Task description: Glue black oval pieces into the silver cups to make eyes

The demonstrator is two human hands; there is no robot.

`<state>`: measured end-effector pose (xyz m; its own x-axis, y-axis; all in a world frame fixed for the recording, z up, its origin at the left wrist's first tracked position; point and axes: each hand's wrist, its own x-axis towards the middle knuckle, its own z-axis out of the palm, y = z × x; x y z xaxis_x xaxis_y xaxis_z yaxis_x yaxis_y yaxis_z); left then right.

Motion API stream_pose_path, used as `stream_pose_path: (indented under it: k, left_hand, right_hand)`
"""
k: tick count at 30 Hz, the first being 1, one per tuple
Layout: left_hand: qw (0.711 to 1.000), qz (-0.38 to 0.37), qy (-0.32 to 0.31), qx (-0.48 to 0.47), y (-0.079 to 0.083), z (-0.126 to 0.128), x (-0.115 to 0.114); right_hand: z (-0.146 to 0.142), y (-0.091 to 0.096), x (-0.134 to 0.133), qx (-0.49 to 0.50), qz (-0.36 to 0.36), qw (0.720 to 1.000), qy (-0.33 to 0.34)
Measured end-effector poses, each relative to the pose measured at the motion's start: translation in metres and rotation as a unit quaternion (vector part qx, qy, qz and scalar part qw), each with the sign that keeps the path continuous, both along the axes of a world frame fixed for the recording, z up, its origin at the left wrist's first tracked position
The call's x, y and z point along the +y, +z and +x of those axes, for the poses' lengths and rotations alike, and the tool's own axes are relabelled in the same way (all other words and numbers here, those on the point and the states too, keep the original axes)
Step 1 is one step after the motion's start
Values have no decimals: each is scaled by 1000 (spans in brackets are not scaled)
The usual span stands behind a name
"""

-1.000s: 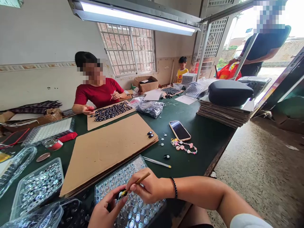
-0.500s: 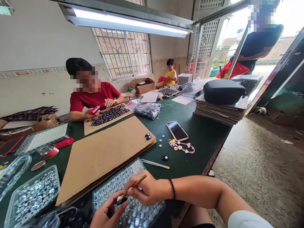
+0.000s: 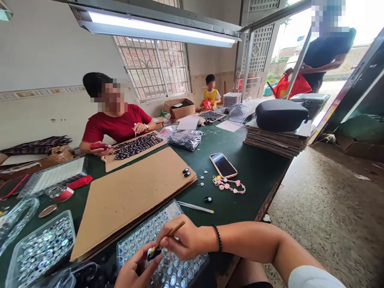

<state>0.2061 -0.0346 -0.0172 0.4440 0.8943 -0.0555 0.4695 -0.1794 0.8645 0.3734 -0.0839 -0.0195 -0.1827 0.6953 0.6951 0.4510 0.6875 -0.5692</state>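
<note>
– So, what are the two hands doing at the bottom of the frame?

– Right hand point(image 3: 183, 240) has its fingers pressed together around a thin wooden stick point(image 3: 168, 237), held like a pen; the stick's long axis runs from upper right down to lower left, and its dark tip ends at the left hand point(image 3: 135, 272), which is the nearer one.

– And the left?

– Its thumb and fingertips are pinched on a small dark piece point(image 3: 149, 253) – too small to make out; it sits just below and left of the right fingers, touching the stick's tip or nearly so.

– Where is all that happening?

– Directly over a clear blister tray point(image 3: 192, 262) of shiny round parts at the lower middle; a stack of cardboard sheets point(image 3: 132, 192) lies just above it on the green table point(image 3: 258, 172).

– Anything else close by?

– A second tray of silvery discs point(image 3: 42, 248) at the lower left; a phone point(image 3: 223, 165) with a bead charm point(image 3: 229, 185) right of centre; across the table, a person in a red shirt point(image 3: 115, 124) works over a board of dark beads point(image 3: 135, 146).
</note>
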Motion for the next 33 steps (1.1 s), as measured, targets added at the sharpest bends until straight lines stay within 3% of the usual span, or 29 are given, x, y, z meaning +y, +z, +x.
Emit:
stream_pose_path:
  k: [6, 33]
  left_hand:
    - [998, -28, -58, 24, 3, -6, 1]
    - [997, -5, -73, 23, 5, -10, -9]
  right_hand:
    - [-1, 4, -5, 30, 1, 1000, 4]
    - [-4, 9, -15, 57, -31, 998, 18]
